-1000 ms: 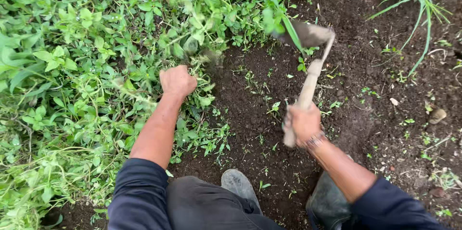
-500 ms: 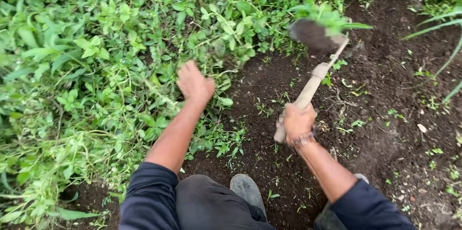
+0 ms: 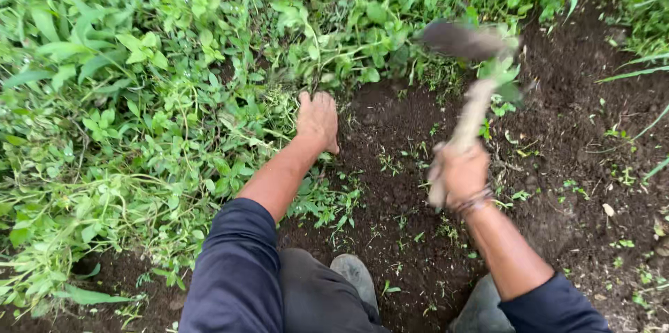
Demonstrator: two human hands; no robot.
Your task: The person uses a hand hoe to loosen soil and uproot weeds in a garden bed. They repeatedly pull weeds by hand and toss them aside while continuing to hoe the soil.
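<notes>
The left hand (image 3: pixel 318 120) clutches green leafy weeds (image 3: pixel 279 106); the right hand (image 3: pixel 458 176), fist closed on a blurred wooden-handled hoe (image 3: pixel 468 113), risks nicking it.

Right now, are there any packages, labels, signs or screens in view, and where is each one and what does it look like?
None in view: no package, label, sign or screen.
Only green weeds on the left and dark bare soil on the right.
The left hand is at the weeds' edge.
The right hand grips a short hoe with a pale wooden handle and a dark blade.
</notes>
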